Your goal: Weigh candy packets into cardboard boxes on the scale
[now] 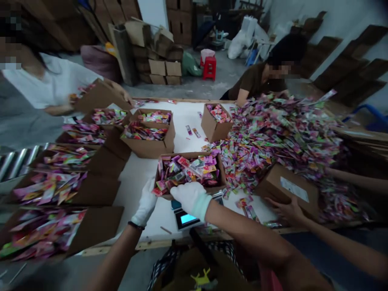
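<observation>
working both gloves at the near edge of a packed carton [178,154] of sachets [188,169]

left gloved hand [146,203] stands just beside the carton's near-left corner, right gloved hand [190,199] lies over its front rim, touching the sachets. hands are apart. i'd say neither is clamped on anything, but the light is poor, so i can't tell for sure. carton sits on a white table [136,190], with a digital scale [184,220] and its lit screen just in front. loose sachet heap [281,137] lies to the right, and past it a co-worker's bare hand [287,211] is on a labelled carton [287,190].
</observation>
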Motion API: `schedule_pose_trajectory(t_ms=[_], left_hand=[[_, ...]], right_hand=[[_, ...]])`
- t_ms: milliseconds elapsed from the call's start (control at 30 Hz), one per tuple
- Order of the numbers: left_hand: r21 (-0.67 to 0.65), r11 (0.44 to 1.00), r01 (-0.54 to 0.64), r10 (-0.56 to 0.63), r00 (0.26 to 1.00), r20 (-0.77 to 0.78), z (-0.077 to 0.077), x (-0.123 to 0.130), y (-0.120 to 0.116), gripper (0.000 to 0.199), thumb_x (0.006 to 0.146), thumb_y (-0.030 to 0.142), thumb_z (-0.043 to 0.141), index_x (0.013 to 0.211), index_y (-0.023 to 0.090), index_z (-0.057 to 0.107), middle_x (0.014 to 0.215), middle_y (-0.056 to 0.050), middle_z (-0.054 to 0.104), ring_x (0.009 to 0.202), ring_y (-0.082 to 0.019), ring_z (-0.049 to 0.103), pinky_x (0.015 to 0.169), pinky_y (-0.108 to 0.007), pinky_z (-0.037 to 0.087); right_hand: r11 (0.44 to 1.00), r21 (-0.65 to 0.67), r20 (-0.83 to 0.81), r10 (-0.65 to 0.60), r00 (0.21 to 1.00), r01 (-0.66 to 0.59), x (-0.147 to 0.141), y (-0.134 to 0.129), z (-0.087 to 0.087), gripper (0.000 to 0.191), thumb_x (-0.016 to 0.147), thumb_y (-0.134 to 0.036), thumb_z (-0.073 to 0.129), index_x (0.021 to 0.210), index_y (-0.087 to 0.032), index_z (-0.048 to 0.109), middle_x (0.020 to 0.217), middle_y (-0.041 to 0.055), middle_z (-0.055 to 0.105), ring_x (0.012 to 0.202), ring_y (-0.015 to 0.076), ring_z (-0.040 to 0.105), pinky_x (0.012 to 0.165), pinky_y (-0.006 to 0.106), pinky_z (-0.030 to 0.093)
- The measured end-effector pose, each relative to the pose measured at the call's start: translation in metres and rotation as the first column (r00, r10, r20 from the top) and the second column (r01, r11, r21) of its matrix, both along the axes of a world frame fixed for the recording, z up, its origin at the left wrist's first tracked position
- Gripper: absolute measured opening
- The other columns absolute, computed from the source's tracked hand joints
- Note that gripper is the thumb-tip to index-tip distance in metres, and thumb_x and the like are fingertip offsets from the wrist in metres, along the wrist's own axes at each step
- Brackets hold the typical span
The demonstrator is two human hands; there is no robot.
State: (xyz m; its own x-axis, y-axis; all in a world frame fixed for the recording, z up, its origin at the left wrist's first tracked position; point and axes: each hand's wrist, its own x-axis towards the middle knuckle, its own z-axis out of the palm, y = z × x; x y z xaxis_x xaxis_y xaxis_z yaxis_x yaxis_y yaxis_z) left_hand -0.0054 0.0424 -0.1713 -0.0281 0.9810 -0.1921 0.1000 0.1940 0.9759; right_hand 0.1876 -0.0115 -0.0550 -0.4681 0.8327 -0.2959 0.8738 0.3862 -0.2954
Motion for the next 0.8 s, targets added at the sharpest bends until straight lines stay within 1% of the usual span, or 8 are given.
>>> schedule_pose_trajectory(t_ms=[100,200,267,333,433,633,733,800], left_hand=[[0.041,0.994,-0.100,0.102,0.992,-0.070,0.007,-0.020,-0.015,0.058,0.089,0.066,0.063,0.119,0.016,0.074,0.134,-0.017,0.075,0.130,-0.035,0.066,0.115,-0.048,0.052],[0.002,0.976,-0.217,0.217,0.975,-0.056,0.003,-0.037,-0.030,0.065,0.091,0.066,0.060,0.130,0.015,0.070,0.145,-0.019,0.071,0.136,-0.035,0.065,0.112,-0.049,0.054],[-0.053,0.962,-0.267,0.266,0.964,-0.022,-0.005,-0.049,-0.040,0.064,0.090,0.065,0.062,0.131,0.016,0.069,0.145,-0.018,0.071,0.135,-0.034,0.067,0.112,-0.049,0.054],[-0.103,0.951,-0.292,0.294,0.956,-0.002,-0.014,-0.059,-0.051,0.062,0.088,0.064,0.065,0.128,0.017,0.070,0.143,-0.017,0.072,0.130,-0.034,0.069,0.112,-0.050,0.054],[-0.188,0.927,-0.326,0.336,0.942,0.025,-0.027,-0.068,-0.065,0.063,0.082,0.065,0.069,0.124,0.017,0.071,0.140,-0.017,0.072,0.129,-0.034,0.070,0.112,-0.050,0.054],[-0.277,0.904,-0.326,0.358,0.931,0.074,-0.040,-0.066,-0.082,0.074,0.073,0.071,0.073,0.123,0.016,0.070,0.144,-0.022,0.069,0.135,-0.040,0.066,0.117,-0.058,0.048],[-0.300,0.898,-0.322,0.363,0.927,0.092,-0.045,-0.064,-0.089,0.073,0.073,0.071,0.073,0.123,0.017,0.070,0.143,-0.021,0.070,0.135,-0.039,0.066,0.118,-0.059,0.048],[-0.308,0.897,-0.316,0.358,0.929,0.090,-0.047,-0.064,-0.092,0.072,0.076,0.071,0.073,0.123,0.017,0.071,0.143,-0.020,0.070,0.135,-0.039,0.066,0.118,-0.059,0.047]], right_hand=[[0.993,0.102,-0.251,-0.039,0.967,0.067,0.029,-0.008,0.008,0.027,0.106,-0.024,0.060,0.129,-0.022,0.073,0.125,0.0110,0.081,0.115,0.0246,0.078,0.098,0.037,0.061],[0.913,0.268,-0.516,-0.133,0.846,0.307,0.086,-0.009,0.028,0.029,0.102,-0.031,0.064,0.127,-0.020,0.073,0.124,0.0110,0.080,0.110,0.0243,0.077,0.102,0.040,0.061],[0.848,0.306,-0.550,-0.215,0.807,0.434,0.119,-0.004,0.041,0.034,0.100,-0.036,0.065,0.128,-0.018,0.072,0.123,0.0122,0.079,0.100,0.0250,0.077,0.097,0.043,0.063],[0.822,0.318,-0.518,-0.266,0.813,0.472,0.136,0.004,0.050,0.045,0.097,-0.043,0.069,0.132,-0.015,0.069,0.126,0.0144,0.077,0.101,0.0267,0.076,0.096,0.045,0.063],[0.844,0.333,-0.411,-0.271,0.870,0.421,0.130,0.014,0.055,0.055,0.096,-0.049,0.071,0.137,-0.012,0.066,0.132,0.0175,0.073,0.111,0.0288,0.073,0.100,0.046,0.061],[0.867,0.382,-0.206,-0.258,0.944,0.321,0.088,0.029,0.068,0.054,0.099,-0.047,0.074,0.139,-0.011,0.067,0.131,0.0169,0.073,0.119,0.0318,0.071,0.101,0.044,0.058],[0.899,0.324,-0.077,-0.286,0.955,0.295,0.079,0.036,0.071,0.048,0.104,-0.051,0.069,0.134,-0.013,0.071,0.129,0.0161,0.074,0.120,0.0326,0.071,0.101,0.044,0.058],[0.923,0.264,0.043,-0.300,0.953,0.279,0.074,0.042,0.066,0.047,0.106,-0.055,0.064,0.127,-0.014,0.073,0.124,0.0160,0.076,0.119,0.0332,0.072,0.099,0.044,0.058]])
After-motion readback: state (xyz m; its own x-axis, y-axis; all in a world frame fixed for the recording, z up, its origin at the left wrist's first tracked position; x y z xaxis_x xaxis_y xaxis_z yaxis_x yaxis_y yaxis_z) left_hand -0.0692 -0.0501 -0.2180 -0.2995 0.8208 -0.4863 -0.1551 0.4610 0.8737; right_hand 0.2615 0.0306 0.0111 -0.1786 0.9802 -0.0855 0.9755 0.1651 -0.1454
